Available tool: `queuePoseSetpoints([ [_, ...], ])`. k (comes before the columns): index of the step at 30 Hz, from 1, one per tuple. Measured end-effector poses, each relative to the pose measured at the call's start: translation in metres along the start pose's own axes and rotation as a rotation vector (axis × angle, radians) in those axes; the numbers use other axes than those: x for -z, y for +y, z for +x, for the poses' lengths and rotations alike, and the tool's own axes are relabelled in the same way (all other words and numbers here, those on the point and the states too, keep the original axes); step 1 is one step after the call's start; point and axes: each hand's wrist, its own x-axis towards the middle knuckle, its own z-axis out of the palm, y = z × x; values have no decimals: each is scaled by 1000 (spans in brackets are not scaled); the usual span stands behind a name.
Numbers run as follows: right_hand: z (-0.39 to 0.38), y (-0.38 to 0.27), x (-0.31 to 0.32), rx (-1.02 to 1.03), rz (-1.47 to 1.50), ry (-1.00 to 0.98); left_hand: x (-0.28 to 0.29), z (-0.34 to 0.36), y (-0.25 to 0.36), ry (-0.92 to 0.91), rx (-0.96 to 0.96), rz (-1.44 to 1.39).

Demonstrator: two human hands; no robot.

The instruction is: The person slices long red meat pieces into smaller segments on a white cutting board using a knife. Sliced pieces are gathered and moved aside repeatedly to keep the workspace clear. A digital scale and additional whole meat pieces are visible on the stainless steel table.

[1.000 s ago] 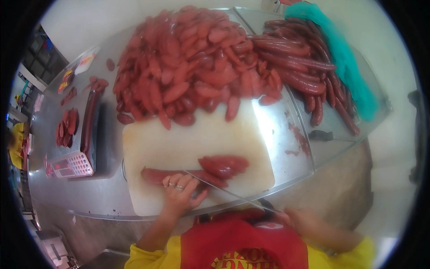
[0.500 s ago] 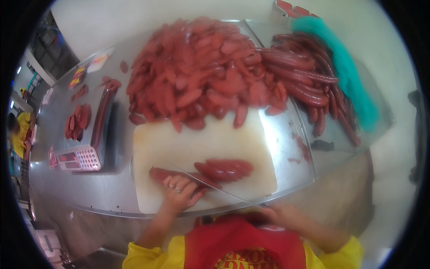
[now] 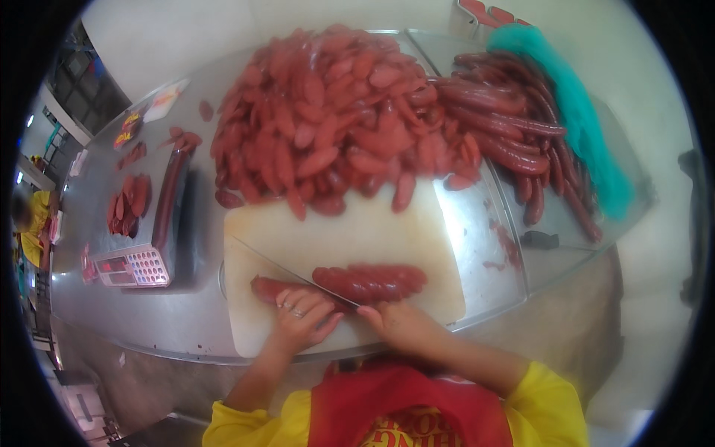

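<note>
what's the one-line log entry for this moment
left hand: holding long red sausage; right hand: holding thin metal knife; overlapping red sausage slices: row on white rectangular cutting board

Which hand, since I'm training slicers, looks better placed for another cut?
Probably the right hand: it holds the knife, its blade crossing the red sausage. The left hand holds the sausage, apparently steadying it.

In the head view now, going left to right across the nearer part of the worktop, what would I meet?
Digital scale → left hand, curled over a partly sliced sausage → right hand, gripping the long knife → spare black-handled knife.
</note>
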Motion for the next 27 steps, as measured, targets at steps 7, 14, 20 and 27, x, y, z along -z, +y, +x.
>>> queuePoseSetpoints([
  [7, -125, 16, 71, -236, -107, -160, 8, -11, -16, 37, 15, 35],
  [14, -66, 0, 40, -189, -103, -186, 6, -9, -12, 16, 138, -35],
  [20, 14, -24, -15, 71, 51, 16, 12, -5, -12, -5, 67, -55],
  [27, -91, -1, 54, -271, -82, -215, 26, -18, -26, 11, 103, 11],
])
